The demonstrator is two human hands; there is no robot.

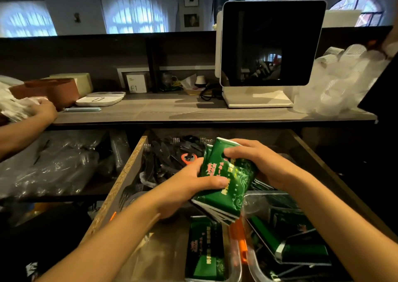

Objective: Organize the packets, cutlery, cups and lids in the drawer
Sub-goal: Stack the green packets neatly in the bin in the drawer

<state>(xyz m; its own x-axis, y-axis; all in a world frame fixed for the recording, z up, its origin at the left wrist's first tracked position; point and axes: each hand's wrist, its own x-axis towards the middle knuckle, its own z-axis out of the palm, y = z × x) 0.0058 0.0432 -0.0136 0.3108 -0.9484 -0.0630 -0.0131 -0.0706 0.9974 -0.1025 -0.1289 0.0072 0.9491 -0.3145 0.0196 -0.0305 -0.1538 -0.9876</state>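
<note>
**Over the open drawer: both hands on green packets**

Above open wooden drawer (129, 172), left hand (189, 187) & right hand (258, 163) both curled round a stack of glossy green foil packets (226, 180), held tilted, clear of drawer floor. Black plastic cutlery (163, 157) heaped at drawer's back left. More green packets in clear plastic tubs (254, 258) at front. Clear plastic cups (336, 81) piled on grey surface (172, 109), right of white-framed screen (269, 43). Another person's hand (43, 109) at far left, w/ fingers on clear wrapping.

A tilted stack of green packets (224, 178) held above the open drawer (120, 187) of black cutlery (159, 159)
</note>
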